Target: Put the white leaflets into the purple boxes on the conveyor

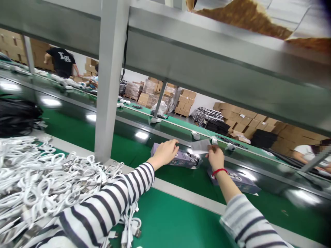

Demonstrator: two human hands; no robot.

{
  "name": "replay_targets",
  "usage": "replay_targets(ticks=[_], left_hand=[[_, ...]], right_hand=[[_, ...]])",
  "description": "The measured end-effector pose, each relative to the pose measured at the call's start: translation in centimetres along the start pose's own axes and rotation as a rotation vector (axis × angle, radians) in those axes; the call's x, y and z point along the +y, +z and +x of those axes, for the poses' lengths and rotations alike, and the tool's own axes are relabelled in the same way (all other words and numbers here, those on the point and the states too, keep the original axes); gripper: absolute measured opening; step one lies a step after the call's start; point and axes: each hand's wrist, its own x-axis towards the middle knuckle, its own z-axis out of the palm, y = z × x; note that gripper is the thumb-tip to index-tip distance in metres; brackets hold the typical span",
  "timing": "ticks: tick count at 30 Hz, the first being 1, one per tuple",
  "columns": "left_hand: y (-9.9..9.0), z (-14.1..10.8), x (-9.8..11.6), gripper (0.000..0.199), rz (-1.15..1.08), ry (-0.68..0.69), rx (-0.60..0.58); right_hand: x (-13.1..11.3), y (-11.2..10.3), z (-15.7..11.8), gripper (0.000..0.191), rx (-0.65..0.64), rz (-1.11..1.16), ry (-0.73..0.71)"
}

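Note:
My left hand point(165, 152) rests over a purple printed box point(181, 159) on the green belt, its fingers curled against the box. A coiled black cable in clear plastic point(193, 158) shows at the right end of that box. My right hand point(216, 157), with a red cord at the wrist, pinches a thin translucent grey sheet point(200, 146) above this end. Whether the sheet is a bag or a leaflet I cannot tell. Below my right wrist lies a second purple box point(236, 181). A large heap of white USB cables point(59, 182) lies left of my left arm.
A grey metal post point(108, 82) rises left of my left hand, under a wide overhead beam point(219, 58). Black cables point(18, 115) are bundled at far left. White devices point(196, 135) lie along the far line. Other people stand or sit beyond, near stacked cartons point(184, 102).

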Motion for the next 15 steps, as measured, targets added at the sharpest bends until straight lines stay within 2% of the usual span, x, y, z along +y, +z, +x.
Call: replay_targets(ticks=[3, 8, 15], left_hand=[[0.1, -0.1, -2.1, 0.026, 0.185, 0.001, 0.063], [0.6, -0.6, -4.1, 0.028, 0.286, -0.087, 0.037], [1.0, -0.7, -3.9, 0.035, 0.228, -0.117, -0.05]], right_hand=[[1.6, 0.9, 0.5, 0.036, 0.06, -0.141, 0.039], [3.0, 1.7, -0.1, 0.035, 0.037, -0.271, -0.003], [5.1, -1.0, 1.2, 0.026, -0.096, -0.343, -0.066]])
